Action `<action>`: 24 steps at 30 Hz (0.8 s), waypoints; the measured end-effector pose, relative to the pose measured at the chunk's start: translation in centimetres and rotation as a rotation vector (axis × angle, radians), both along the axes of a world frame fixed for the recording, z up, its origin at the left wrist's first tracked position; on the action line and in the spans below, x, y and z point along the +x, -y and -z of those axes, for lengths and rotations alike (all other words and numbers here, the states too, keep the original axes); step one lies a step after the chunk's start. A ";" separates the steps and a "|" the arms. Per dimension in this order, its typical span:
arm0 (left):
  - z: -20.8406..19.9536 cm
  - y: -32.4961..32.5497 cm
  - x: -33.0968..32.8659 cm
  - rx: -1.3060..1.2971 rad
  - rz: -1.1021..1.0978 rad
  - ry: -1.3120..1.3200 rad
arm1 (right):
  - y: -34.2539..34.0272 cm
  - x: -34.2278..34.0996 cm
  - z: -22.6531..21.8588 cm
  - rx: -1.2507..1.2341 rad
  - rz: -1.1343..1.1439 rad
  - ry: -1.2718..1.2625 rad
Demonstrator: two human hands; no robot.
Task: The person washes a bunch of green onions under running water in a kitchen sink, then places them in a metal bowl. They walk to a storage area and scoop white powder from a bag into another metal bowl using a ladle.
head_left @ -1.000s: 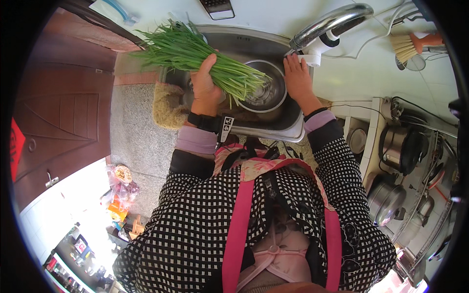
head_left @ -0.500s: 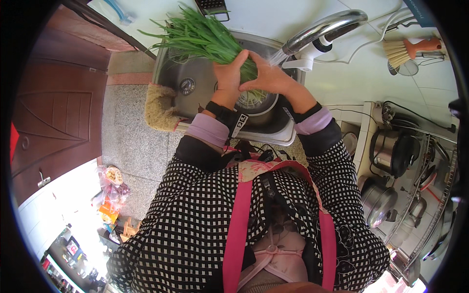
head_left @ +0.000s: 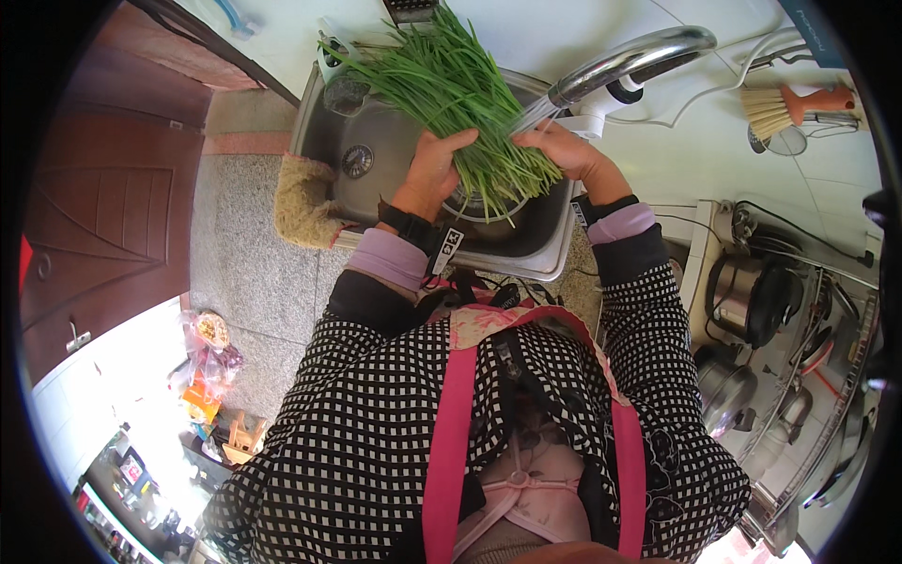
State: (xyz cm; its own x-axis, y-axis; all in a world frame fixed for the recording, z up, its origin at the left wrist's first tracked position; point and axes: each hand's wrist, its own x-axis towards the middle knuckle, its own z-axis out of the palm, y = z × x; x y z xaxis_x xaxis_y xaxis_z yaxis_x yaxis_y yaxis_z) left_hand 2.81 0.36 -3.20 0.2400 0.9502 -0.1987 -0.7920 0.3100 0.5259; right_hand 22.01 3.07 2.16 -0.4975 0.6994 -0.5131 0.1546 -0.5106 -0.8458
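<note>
Over one sink [head_left: 383,164], fingers [head_left: 458,140] hold one green bunch [head_left: 453,92].

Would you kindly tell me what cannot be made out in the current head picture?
In the head view:
1. Inside of the metal bowl: mostly covered by the green stalks.
2. Fingertips of the left hand: hidden beneath the stalks.
3. Far end of the dark rectangular object: cut off by the top edge.

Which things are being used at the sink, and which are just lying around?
Being used:
- left hand, holding the greens
- right hand, at their stalks
- tap, with water running
- sink

Just around:
- brush
- cloth, over the sink's edge
- pot
- plastic bags
</note>
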 end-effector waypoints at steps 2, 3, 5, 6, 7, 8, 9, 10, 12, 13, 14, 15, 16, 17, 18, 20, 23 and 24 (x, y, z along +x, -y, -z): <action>0.1 0.1 0.1 -0.004 -0.003 -0.007 | -0.2 0.5 -0.1 -0.055 0.005 -0.039; 0.1 0.2 0.2 -0.011 -0.004 -0.013 | -0.2 0.6 -0.2 -0.070 0.009 -0.054; 0.1 0.4 0.2 0.000 -0.004 -0.015 | 0.0 0.4 -0.6 0.000 -0.007 -0.038; 0.1 0.5 0.2 0.007 -0.008 -0.018 | 0.2 0.1 -0.7 0.084 -0.026 -0.008; 0.1 0.7 0.3 0.005 -0.012 -0.009 | 0.5 -0.2 -0.7 0.169 -0.045 0.022; 0.1 0.8 0.3 0.006 -0.020 0.000 | 0.8 -0.6 -0.7 0.193 -0.062 0.032; 0.1 0.9 0.3 0.032 -0.022 0.023 | 1.2 -1.1 -0.6 0.216 -0.079 0.042; 0.2 0.9 0.4 0.003 -0.042 0.004 | 1.5 -1.6 -0.5 0.247 -0.101 0.044; 0.3 1.1 0.5 0.005 -0.074 -0.007 | 2.0 -2.4 0.0 0.397 -0.075 0.086; 0.4 1.1 0.7 -0.011 -0.072 -0.014 | 2.2 -2.7 0.2 0.475 -0.065 0.103; 0.5 1.1 0.7 -0.019 -0.073 -0.023 | 2.2 -3.0 0.4 0.541 -0.058 0.172; 0.5 1.2 0.8 -0.050 -0.081 -0.044 | 2.2 -3.2 0.6 0.607 -0.051 0.241; 0.5 1.2 0.8 -0.031 -0.075 -0.029 | 2.2 -3.4 0.7 0.644 -0.040 0.336; 0.5 1.2 0.8 -0.036 -0.075 -0.028 | 2.2 -3.5 0.7 0.726 -0.054 0.389; 0.5 1.3 0.7 -0.041 -0.057 -0.030 | 2.2 -3.6 0.6 0.779 -0.064 0.467; 0.2 1.4 0.4 0.043 -0.025 0.013 | 2.4 -4.1 0.3 0.838 -0.104 0.675; -0.2 1.9 0.0 0.043 0.005 0.050 | 3.6 -5.3 -0.4 0.938 -0.195 1.005; -0.4 2.0 -0.1 0.054 0.004 0.079 | 4.1 -5.9 -0.5 1.034 -0.225 1.077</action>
